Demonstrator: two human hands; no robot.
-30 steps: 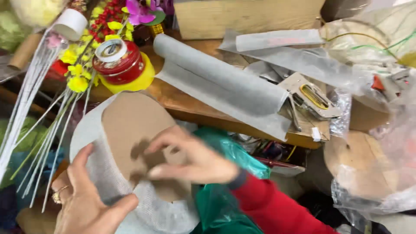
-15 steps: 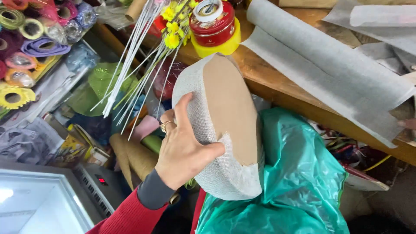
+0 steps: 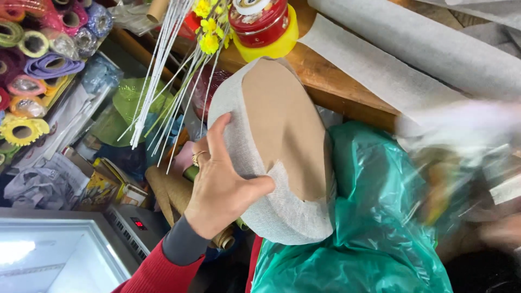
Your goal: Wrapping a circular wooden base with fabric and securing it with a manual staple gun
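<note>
My left hand (image 3: 217, 184) grips the rim of a round drum-like form (image 3: 282, 135). The form has a brown cardboard face and a band of white mesh fabric around its edge. My thumb lies on the fabric and a ring shows on one finger. The form is tilted against a green plastic bag (image 3: 369, 217). At the lower right a blurred shape (image 3: 496, 230) seems to be my right hand in motion. Near it is a smeared white sheet (image 3: 461, 122). I cannot make out what the right hand holds.
A wooden table edge (image 3: 336, 92) carries a red and yellow container (image 3: 260, 24) and a roll of white fabric (image 3: 423, 49). White stems with yellow flowers (image 3: 163, 81) lean at the left. Ribbon rolls (image 3: 32, 54) and a white appliance (image 3: 130, 222) fill the left side.
The right hand left the cardboard face a second ago; my left hand alone keeps the form. A blurred white sheet now sweeps across the right side.
</note>
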